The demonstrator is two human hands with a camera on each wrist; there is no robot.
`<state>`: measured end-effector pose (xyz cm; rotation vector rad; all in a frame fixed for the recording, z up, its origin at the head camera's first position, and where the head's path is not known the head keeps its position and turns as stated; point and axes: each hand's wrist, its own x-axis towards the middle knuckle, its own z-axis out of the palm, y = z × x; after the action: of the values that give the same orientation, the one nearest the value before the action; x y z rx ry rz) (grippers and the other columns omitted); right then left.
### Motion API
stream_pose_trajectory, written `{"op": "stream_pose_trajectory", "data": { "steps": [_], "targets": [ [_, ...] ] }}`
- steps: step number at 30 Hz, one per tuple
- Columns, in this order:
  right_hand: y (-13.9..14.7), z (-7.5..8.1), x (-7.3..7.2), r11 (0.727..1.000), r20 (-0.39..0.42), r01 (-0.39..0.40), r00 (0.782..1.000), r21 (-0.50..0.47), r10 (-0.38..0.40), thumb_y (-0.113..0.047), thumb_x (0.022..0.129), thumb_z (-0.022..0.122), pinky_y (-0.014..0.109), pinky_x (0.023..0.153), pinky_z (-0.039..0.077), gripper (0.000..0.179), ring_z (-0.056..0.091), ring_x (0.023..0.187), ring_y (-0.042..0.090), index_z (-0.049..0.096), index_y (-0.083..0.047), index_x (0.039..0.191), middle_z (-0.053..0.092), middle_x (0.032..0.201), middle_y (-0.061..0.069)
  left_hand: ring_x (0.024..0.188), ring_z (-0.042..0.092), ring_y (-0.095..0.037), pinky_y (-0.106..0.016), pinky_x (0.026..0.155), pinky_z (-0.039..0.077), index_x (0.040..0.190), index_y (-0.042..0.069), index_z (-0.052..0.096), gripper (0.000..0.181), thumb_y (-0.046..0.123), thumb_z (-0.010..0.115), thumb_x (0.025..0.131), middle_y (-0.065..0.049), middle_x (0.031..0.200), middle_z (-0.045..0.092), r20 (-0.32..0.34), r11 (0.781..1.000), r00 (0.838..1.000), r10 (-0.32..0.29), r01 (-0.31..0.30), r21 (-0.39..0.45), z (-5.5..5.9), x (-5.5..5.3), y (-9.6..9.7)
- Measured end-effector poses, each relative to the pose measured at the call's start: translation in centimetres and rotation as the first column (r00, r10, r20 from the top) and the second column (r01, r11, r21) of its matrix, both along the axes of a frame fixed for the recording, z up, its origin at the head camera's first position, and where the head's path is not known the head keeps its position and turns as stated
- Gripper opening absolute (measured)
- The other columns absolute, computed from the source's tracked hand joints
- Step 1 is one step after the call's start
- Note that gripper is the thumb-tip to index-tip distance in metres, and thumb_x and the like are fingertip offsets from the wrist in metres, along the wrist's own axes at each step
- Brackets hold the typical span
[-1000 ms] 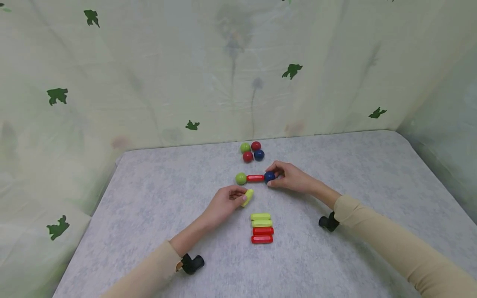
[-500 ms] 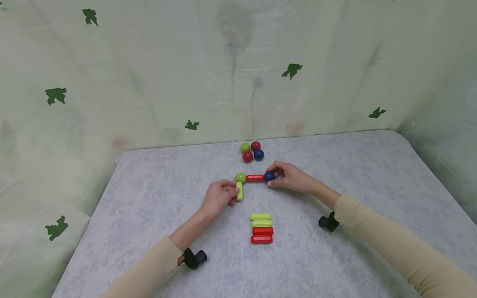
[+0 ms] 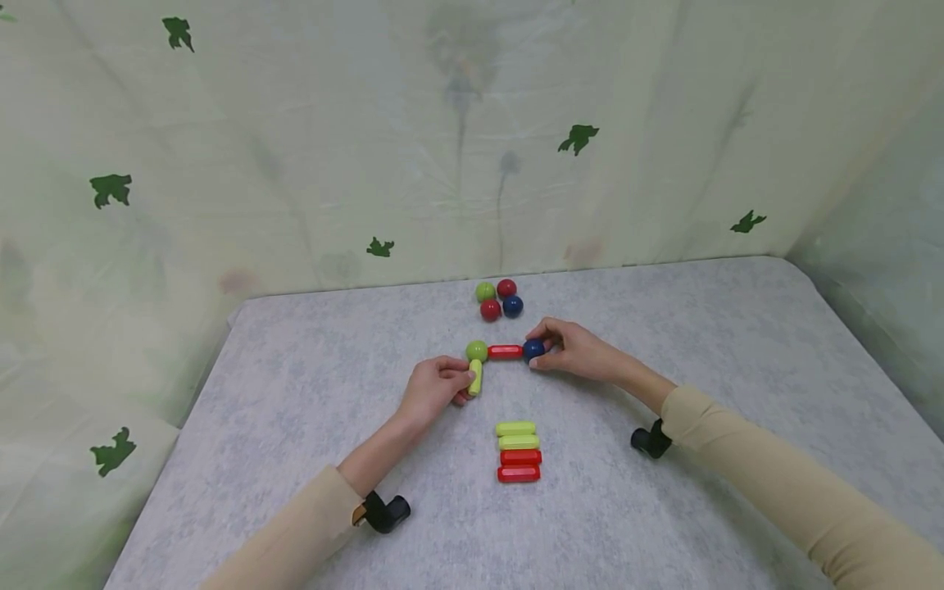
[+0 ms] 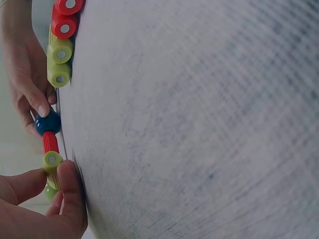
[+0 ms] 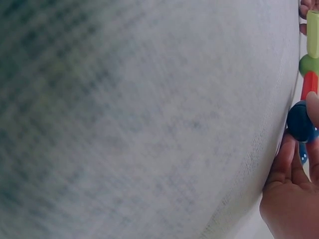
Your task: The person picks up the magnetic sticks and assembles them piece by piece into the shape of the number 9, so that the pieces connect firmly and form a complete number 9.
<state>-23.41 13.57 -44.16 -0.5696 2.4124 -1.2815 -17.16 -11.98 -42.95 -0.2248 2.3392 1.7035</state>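
Observation:
My left hand point(image 3: 430, 392) pinches a yellow-green rod point(image 3: 476, 378) between thumb and fingers. The rod's far end meets a green ball point(image 3: 477, 350), and a round metallic disc shows in its near end in the left wrist view. From that ball a red rod point(image 3: 505, 352) runs right to a dark blue ball point(image 3: 533, 351). My right hand point(image 3: 578, 354) holds the blue ball, with thumb and fingers around it. In the right wrist view, the yellow-green rod point(image 5: 313, 34), green ball point(image 5: 309, 65) and red rod point(image 5: 308, 85) line the right edge, partly cut off.
Nearer me, two yellow-green rods point(image 3: 518, 436) and two red rods point(image 3: 519, 465) lie stacked in a row. Behind the joined pieces sit a loose green ball point(image 3: 484, 292), two red balls point(image 3: 490, 310) and a blue ball point(image 3: 512, 306). A grey cloth covers the table point(image 3: 332, 336).
My left hand has moved slightly left and turned the yellow-green rod, bringing its end against the green ball. The right hand stays at the blue ball.

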Motion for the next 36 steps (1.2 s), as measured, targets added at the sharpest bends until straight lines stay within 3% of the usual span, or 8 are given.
{"op": "stream_pose_trajectory", "data": {
  "steps": [14, 23, 29, 36],
  "targets": [
    [0.2, 0.2, 0.1, 1.000, -0.007, -0.011, 1.000, 0.000, 0.011, -0.014, 0.090, 0.074, 0.035, 0.083, 0.045, 0.034, 0.051, 0.100, 0.024, 0.059, -0.009, 0.120, 0.058, 0.112, 0.008, 0.066, 0.062, -0.018, -0.029, 0.062, 0.052, 0.113, -0.004, 0.064, 0.024, 0.006, 0.068, 0.092, -0.012, 0.086, 0.068, -0.027, 0.999, 0.999, -0.035, 0.036, 0.040, -0.1, -0.1, -0.2],
    [0.2, 0.1, 0.0, 1.000, -0.007, -0.016, 1.000, 0.003, 0.016, -0.014, 0.090, 0.073, 0.034, 0.085, 0.045, 0.034, 0.051, 0.101, 0.024, 0.058, -0.007, 0.120, 0.058, 0.112, 0.009, 0.068, 0.062, -0.022, -0.032, 0.063, 0.053, 0.115, -0.002, 0.064, 0.026, 0.012, 0.067, 0.093, -0.014, 0.089, 0.066, -0.069, 0.996, 0.996, -0.054, 0.048, -0.080, 0.4, -0.8, -0.8],
    [0.1, 0.1, 0.0, 1.000, 0.004, -0.012, 1.000, 0.001, 0.012, -0.013, 0.090, 0.074, 0.032, 0.085, 0.046, 0.035, 0.051, 0.101, 0.024, 0.058, -0.008, 0.120, 0.058, 0.112, 0.008, 0.087, 0.061, -0.022, -0.033, 0.072, 0.050, 0.118, 0.001, 0.065, 0.029, 0.017, 0.067, 0.094, -0.008, 0.099, 0.065, -0.179, 0.974, 0.980, -0.085, 0.044, -0.222, 0.8, -2.4, -0.8],
    [0.0, 0.3, 0.2, 1.000, 0.010, -0.019, 1.000, -0.023, 0.020, -0.014, 0.090, 0.073, 0.034, 0.083, 0.045, 0.036, 0.050, 0.100, 0.025, 0.058, -0.006, 0.121, 0.058, 0.112, 0.009, 0.109, 0.056, -0.021, -0.037, 0.091, 0.048, 0.126, 0.003, 0.061, 0.037, 0.019, 0.068, 0.094, -0.010, 0.122, 0.062, -0.288, 0.978, 0.950, -0.125, 0.069, -0.195, 0.7, -5.2, -0.5]
  ]
}}
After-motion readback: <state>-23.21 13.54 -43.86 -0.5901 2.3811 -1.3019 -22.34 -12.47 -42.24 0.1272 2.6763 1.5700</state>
